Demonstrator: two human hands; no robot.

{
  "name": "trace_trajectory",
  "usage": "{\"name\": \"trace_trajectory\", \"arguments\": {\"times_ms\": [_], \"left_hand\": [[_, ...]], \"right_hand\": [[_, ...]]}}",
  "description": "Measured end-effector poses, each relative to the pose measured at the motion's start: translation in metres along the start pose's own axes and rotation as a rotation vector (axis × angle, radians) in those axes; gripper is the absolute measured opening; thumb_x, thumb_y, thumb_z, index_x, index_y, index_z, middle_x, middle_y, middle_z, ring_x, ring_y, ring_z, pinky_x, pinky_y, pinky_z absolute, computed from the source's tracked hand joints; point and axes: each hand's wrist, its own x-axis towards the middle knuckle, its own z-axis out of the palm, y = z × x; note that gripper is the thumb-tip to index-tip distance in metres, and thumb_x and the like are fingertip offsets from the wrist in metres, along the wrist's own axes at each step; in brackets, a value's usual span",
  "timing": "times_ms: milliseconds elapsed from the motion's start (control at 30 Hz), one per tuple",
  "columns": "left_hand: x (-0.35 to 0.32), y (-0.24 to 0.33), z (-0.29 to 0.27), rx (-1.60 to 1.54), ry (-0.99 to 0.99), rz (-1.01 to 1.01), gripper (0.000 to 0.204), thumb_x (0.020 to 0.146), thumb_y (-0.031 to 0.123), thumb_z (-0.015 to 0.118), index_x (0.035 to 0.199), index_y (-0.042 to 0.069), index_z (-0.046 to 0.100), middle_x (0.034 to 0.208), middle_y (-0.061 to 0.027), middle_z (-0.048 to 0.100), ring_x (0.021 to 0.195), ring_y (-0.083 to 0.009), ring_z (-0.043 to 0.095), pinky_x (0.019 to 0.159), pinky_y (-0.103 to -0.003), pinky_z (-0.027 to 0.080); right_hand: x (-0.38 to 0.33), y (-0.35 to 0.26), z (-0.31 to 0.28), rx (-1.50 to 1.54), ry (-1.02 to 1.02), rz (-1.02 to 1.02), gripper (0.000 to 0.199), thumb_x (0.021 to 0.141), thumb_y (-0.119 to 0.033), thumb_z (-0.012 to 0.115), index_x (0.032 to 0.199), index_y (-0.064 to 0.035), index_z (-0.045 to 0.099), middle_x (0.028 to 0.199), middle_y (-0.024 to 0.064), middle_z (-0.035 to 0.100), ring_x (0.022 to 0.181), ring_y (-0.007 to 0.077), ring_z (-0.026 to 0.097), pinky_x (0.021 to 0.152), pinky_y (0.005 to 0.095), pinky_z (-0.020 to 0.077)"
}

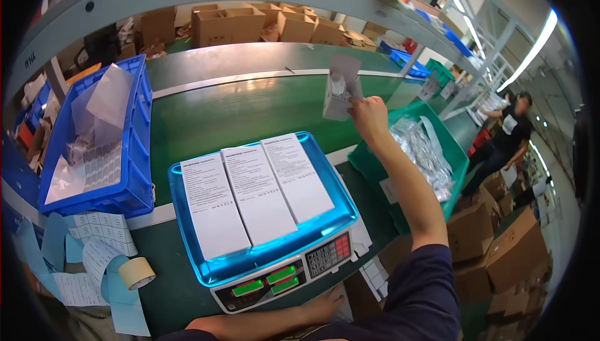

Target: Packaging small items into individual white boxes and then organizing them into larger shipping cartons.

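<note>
Three white printed sheets (256, 194) lie side by side on the blue scale pan (187, 241); two green displays (265, 281) glow below. The right hand (369, 116) holds a small white box (339, 91).

One head-worn fisheye view looks steeply down, close over the counter (187, 291) (edges bending outward), facing the conveyor belt (250, 110) beyond.
</note>
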Motion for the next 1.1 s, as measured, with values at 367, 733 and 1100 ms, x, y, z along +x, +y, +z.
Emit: {"name": "trace_trajectory", "arguments": {"times_ms": [367,733,1100], "left_hand": [[-0.012,0.046,-0.249,-0.196,0.919,0.027,0.064,0.07,0.017,0.083,0.122,0.006,0.047,0.137,-0.0261,0.036,0.122,-0.0455,0.045,0.102,-0.055,0.039],[-0.025,0.075,-0.227,-1.219,0.667,-0.296,0.123,0.065,0.034,0.089,0.151,0.005,0.006,0.146,-0.0206,0.025,0.133,-0.0312,0.034,0.107,-0.048,0.034],[-0.037,0.05,-0.244,-0.646,0.738,-0.163,0.077,0.076,0.041,0.075,0.134,0.006,0.038,0.131,-0.0173,0.038,0.121,-0.029,0.043,0.102,-0.042,0.035]], "right_hand": [[-0.243,-0.048,-0.276,0.122,0.215,0.172,0.03,0.073,-0.013,0.075,0.101,-0.011,0.065,0.074,0.0058,0.061,0.071,0.0249,0.061,0.08,0.0381,0.0472],[-0.346,-0.129,-0.299,1.127,0.595,0.543,0.047,0.082,-0.025,0.072,0.123,-0.0079,0.059,0.116,0.0175,0.054,0.101,0.0286,0.058,0.093,0.0372,0.0457],[-0.345,-0.163,-0.251,1.389,0.47,0.44,0.05,0.087,-0.024,0.067,0.131,-0.0085,0.048,0.139,0.0223,0.039,0.127,0.0344,0.043,0.107,0.0421,0.0337]]}}
